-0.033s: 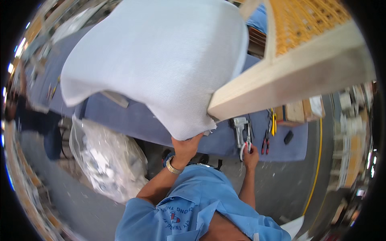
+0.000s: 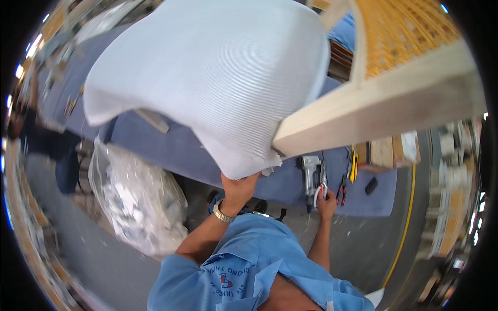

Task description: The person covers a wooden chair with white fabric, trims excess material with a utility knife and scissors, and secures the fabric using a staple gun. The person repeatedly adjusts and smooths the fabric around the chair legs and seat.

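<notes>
A large pale, fine-ribbed fabric-covered seat piece [image 2: 207, 67] fills the upper middle, its loose cloth hanging at the near corner. My left hand [image 2: 239, 191], with a gold-coloured watch on the wrist, grips that cloth corner from below; its fingertips are hidden by the fabric. Low on the right, my right hand [image 2: 327, 205] is closed around scissors [image 2: 319, 194] with white and red loop handles. Just beyond it lies a silver staple gun [image 2: 310, 173] on the blue-grey table cover. A pale wooden frame leg [image 2: 363, 109] meets the fabric on its right side.
Red-handled pliers [image 2: 341, 192], a yellow cutter [image 2: 354, 167], a small black object [image 2: 371, 185] and cardboard boxes [image 2: 381, 154] lie to the right. Orange woven cane [image 2: 410, 36] spans the frame above. A clear plastic bag of scraps [image 2: 137, 202] stands left; another person [image 2: 49, 142] is farther left.
The view has shifted slightly, so the table and its tools appear a little displaced. Both hands keep their holds.
</notes>
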Demonstrator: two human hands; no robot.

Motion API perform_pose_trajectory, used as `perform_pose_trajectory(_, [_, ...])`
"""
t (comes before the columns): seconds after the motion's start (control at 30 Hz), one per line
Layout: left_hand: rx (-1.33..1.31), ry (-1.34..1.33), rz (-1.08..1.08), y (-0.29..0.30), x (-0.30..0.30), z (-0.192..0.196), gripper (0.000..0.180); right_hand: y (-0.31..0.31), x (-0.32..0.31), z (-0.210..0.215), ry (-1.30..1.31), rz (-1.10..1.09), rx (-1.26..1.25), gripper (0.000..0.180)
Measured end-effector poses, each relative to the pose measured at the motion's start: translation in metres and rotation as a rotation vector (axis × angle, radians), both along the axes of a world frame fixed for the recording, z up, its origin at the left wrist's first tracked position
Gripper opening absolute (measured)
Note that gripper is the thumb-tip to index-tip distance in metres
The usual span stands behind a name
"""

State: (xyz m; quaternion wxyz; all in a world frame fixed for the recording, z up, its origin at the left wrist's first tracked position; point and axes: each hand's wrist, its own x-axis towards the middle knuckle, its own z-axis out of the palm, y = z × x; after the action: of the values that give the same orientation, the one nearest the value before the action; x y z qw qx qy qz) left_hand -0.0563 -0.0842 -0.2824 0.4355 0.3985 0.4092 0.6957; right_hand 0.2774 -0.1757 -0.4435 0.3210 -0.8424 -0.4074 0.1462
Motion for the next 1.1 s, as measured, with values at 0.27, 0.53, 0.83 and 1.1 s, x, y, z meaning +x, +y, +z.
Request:
perform_pose_trajectory(0.27, [-0.494, 0.971, -0.142, -0.065, -0.029, -0.159, 0.026, 0.126, 0.163, -0.05, -0.205, 0.224, -0.08, 0.05])
perform_pose_trajectory(0.53, [-1.16, 0.866, 0.389, -0.177, -0.252, -0.209, 0.02, 0.155, 0.044, -0.016, 0.149, 0.173, 0.262, 0.039])
perform_pose_trajectory(0.83, [-0.613, 1.199, 1.049, -0.053, -0.51, -0.143, 0.052, 0.08, -0.141, 0.03, 0.049, 0.223, 0.615, 0.049])
perform_pose_trajectory(1.1, [0.599, 0.8, 0.522, 0.108, -0.291, 0.164, 0.037, 0.084, -0.309, 0.115, 0.344, -0.054, 1.068, 0.047])
